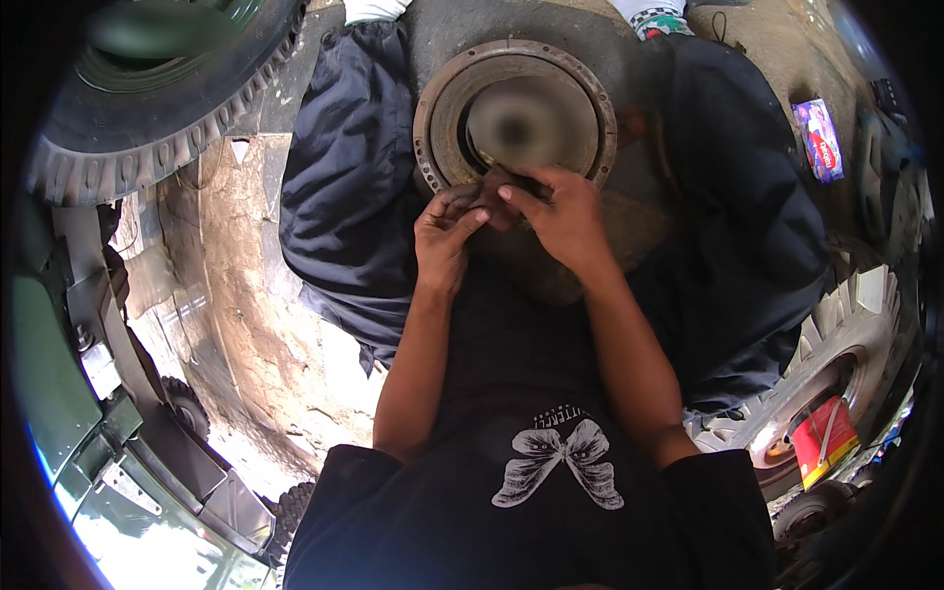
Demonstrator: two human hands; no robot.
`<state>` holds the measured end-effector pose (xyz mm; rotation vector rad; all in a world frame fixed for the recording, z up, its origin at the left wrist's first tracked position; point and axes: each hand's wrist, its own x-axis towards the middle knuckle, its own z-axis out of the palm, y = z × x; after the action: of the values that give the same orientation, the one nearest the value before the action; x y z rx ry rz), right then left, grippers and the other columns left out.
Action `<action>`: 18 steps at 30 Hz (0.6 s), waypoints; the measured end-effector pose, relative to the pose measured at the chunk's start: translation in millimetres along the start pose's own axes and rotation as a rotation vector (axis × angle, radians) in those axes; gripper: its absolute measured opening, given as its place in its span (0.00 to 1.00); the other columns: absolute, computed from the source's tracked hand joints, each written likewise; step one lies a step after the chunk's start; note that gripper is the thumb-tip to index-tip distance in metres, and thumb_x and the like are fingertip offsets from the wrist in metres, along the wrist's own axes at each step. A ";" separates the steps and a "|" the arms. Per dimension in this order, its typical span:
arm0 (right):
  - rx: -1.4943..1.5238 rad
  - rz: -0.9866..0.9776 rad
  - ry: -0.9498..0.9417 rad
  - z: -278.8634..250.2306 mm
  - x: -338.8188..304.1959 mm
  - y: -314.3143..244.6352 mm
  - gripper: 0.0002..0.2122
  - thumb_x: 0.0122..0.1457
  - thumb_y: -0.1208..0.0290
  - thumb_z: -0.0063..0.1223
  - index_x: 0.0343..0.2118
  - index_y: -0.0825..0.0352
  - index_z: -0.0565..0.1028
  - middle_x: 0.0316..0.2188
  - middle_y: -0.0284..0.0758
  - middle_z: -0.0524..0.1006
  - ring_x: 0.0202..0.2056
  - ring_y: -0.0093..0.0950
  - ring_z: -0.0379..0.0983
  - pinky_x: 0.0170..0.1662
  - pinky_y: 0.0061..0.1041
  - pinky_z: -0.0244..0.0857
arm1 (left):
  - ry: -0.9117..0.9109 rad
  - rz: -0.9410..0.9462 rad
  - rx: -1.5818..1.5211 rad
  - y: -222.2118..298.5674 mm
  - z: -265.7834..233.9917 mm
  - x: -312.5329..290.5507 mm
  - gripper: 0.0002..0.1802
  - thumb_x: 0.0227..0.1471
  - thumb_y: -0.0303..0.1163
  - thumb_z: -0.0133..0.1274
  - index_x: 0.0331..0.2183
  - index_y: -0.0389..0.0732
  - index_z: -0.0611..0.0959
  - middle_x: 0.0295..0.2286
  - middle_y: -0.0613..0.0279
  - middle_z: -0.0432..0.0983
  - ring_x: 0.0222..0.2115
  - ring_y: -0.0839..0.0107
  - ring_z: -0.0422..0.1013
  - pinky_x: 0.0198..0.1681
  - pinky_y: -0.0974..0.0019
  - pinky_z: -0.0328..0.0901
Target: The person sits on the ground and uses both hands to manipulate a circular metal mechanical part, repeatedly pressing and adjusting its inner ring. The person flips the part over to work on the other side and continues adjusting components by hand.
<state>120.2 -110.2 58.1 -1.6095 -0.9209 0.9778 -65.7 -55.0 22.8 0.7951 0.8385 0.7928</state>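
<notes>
Fingers [521, 202] of left hand [442, 241] and right hand [570, 218] closed, pinching a small reddish-brown piece [500, 200], upper centre of frame; material unclear. Piece overlaps lower rim of a round metal ring [427, 143] with bolt holes; ring's middle blurred. Dark-trousered legs [349, 177] flank it. Beyond: big tyre [177, 108], upper left; purple packet [818, 140], upper right; wheel [865, 334], lower right.

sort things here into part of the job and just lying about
Seemingly in the job:
dark brown piece between left fingers and right fingers
metal ring with holed rim

Apparently just lying about:
purple packet, upper right
red-and-yellow item, lower right
large tyre, upper left
</notes>
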 end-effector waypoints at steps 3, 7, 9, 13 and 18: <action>0.010 0.018 -0.018 2.3 0.8 -7.3 0.14 0.64 0.66 0.63 0.49 0.67 0.84 0.40 0.47 0.86 0.43 0.44 0.85 0.49 0.36 0.75 | 0.029 0.022 0.051 2.2 -2.7 1.8 0.13 0.55 0.16 0.65 0.44 0.31 0.86 0.43 0.59 0.83 0.43 0.71 0.79 0.52 0.67 0.73; -0.059 0.067 -0.082 4.7 -4.2 -6.8 0.15 0.67 0.63 0.58 0.49 0.68 0.84 0.37 0.49 0.85 0.42 0.48 0.84 0.48 0.39 0.75 | 0.075 0.110 0.111 -1.4 -1.1 7.9 0.12 0.56 0.16 0.65 0.43 0.31 0.86 0.42 0.61 0.83 0.44 0.71 0.78 0.52 0.67 0.72; -0.043 0.056 -0.107 4.6 -5.6 -12.1 0.15 0.67 0.63 0.57 0.48 0.68 0.83 0.36 0.49 0.85 0.41 0.49 0.83 0.47 0.40 0.75 | 0.098 0.138 0.105 -5.2 -4.2 9.1 0.12 0.56 0.15 0.64 0.43 0.31 0.85 0.41 0.62 0.82 0.44 0.71 0.78 0.52 0.67 0.72; -0.096 0.014 -0.084 7.6 -4.9 -8.6 0.14 0.69 0.64 0.57 0.49 0.69 0.83 0.35 0.44 0.86 0.38 0.36 0.86 0.45 0.33 0.75 | 0.123 0.129 0.070 -5.7 -4.5 9.6 0.12 0.57 0.15 0.64 0.43 0.31 0.84 0.41 0.61 0.82 0.44 0.71 0.78 0.52 0.67 0.72; -0.042 0.045 -0.055 9.6 -2.8 3.5 0.14 0.65 0.63 0.62 0.46 0.69 0.84 0.36 0.47 0.86 0.40 0.42 0.85 0.46 0.37 0.75 | 0.141 0.114 0.014 -2.8 2.1 9.3 0.14 0.57 0.15 0.64 0.45 0.31 0.84 0.40 0.59 0.83 0.44 0.71 0.79 0.52 0.67 0.72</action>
<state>110.6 -110.0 53.5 -1.6524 -0.9516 1.0440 -59.2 -49.1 18.3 0.8121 0.9310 0.9536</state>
